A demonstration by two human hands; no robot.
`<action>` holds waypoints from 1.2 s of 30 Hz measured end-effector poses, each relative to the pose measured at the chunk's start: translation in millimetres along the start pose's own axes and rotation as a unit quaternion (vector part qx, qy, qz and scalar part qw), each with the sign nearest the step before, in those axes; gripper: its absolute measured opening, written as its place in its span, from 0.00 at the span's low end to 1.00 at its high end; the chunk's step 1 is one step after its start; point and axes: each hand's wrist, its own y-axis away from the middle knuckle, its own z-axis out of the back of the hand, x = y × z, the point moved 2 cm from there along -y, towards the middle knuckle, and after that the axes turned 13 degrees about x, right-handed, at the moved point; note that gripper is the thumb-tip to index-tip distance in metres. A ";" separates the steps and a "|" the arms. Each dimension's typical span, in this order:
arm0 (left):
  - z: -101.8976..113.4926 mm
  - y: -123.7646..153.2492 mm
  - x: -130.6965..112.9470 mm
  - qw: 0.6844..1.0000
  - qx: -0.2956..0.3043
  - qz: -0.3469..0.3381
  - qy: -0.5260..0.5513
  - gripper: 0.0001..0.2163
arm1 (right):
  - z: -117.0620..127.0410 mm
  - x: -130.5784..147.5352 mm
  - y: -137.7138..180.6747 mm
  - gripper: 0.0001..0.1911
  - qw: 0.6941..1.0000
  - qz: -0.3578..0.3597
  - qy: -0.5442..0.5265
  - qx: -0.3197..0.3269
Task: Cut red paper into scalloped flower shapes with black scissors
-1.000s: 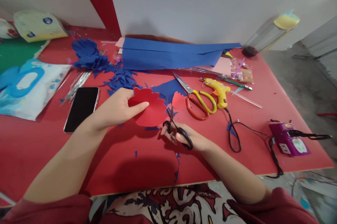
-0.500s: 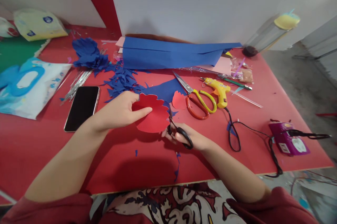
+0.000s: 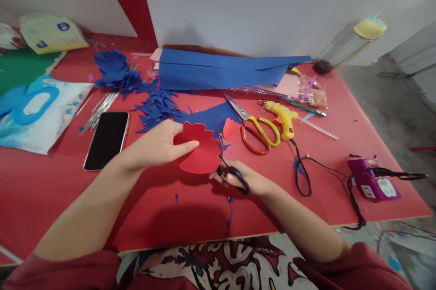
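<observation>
Near table edge [image 3: 190,226] bare; orange scissors [image 3: 259,133], glue gun [image 3: 284,120] crowd right

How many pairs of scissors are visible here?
2. The black-handled scissors are in the right hand, at the edge of the red paper shape. The orange-handled scissors lie on the table beside the glue gun. More could hide under the blue paper.

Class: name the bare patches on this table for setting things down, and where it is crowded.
Bare: the front left corner, before the phone and wipes pack; the front strip before the left hand and right hand; the stretch between glue gun and purple device. Crowded: the back, with blue paper, blue scraps and orange scissors.
</observation>
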 end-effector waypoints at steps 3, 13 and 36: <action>-0.6 -0.8 0.0 0.999 0.008 -0.018 0.042 0.11 | -1.2 1.1 0.1 0.32 1.000 0.016 -0.017 0.020; -1.8 -0.1 -4.3 0.999 0.009 0.009 -0.040 0.16 | -3.8 2.8 2.1 0.31 0.994 0.012 -0.078 0.082; 0.2 0.3 -5.6 0.996 0.010 0.041 -0.076 0.18 | -5.5 0.3 0.0 0.28 0.995 0.033 -0.053 0.073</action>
